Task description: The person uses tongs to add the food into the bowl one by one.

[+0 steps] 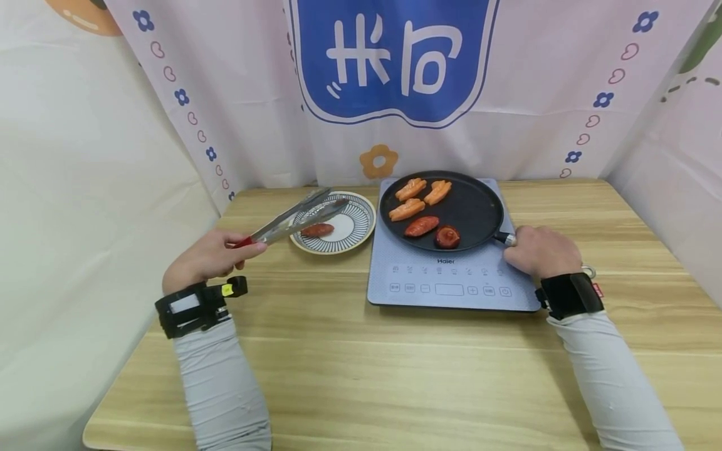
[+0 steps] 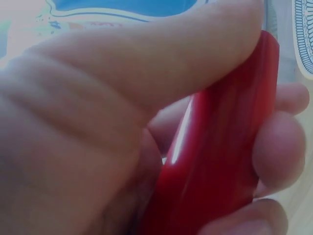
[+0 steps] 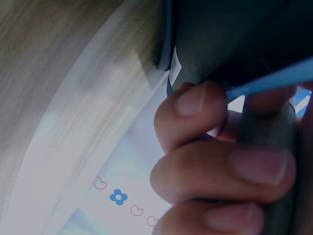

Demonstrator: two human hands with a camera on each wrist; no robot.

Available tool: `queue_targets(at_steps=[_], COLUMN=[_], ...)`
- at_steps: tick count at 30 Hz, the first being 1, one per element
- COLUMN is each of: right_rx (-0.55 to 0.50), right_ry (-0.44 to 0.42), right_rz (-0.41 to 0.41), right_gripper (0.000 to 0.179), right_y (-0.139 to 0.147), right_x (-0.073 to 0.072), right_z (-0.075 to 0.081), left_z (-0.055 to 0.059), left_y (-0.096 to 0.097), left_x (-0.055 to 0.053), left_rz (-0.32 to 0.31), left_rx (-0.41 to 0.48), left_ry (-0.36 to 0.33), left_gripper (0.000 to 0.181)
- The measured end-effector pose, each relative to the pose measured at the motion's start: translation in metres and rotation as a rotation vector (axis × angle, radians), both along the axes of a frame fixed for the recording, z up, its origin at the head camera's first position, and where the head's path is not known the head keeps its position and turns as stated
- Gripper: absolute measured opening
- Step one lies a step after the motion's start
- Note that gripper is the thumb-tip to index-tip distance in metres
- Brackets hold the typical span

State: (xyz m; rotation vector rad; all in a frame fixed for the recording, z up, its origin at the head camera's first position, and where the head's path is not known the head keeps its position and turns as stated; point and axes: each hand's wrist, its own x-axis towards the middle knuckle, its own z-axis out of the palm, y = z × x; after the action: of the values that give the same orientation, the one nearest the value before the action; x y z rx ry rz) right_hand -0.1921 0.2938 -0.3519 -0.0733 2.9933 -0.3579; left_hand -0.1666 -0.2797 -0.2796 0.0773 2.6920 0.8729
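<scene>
My left hand (image 1: 217,255) grips a pair of metal tongs (image 1: 290,219) by the red handle (image 2: 220,132). The tongs reach over a patterned plate (image 1: 363,228), where a red sausage piece (image 1: 318,230) lies. Whether anything is between the tong tips, I cannot tell. My right hand (image 1: 544,252) has its fingers (image 3: 220,169) curled round the handle (image 1: 504,238) of a black frying pan (image 1: 470,210). In the pan lie several pieces: scored orange ones (image 1: 407,209) at the left, a darker red sausage (image 1: 422,226) and a round red piece (image 1: 447,237) near the front rim.
Under the pan sits a flat induction cooker (image 1: 395,297) with its button panel facing me. It stands on a wooden table (image 1: 338,376), right of the plate. A printed cloth (image 1: 254,119) hangs along the table's back edge.
</scene>
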Motion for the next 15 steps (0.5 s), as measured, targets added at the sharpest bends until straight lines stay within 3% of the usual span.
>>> queue_targets(at_steps=[15], right_rx=[-0.009], right_ry=[0.010], right_rz=[-0.010], right_gripper=[0.016], right_y=[-0.0031], right_x=[0.0003], right_z=[0.0008], left_z=[-0.0065], left_y=[-0.0069], left_x=[-0.0026], left_rz=[0.027], left_rx=[0.076], left_ry=[-0.050], left_gripper=[0.045])
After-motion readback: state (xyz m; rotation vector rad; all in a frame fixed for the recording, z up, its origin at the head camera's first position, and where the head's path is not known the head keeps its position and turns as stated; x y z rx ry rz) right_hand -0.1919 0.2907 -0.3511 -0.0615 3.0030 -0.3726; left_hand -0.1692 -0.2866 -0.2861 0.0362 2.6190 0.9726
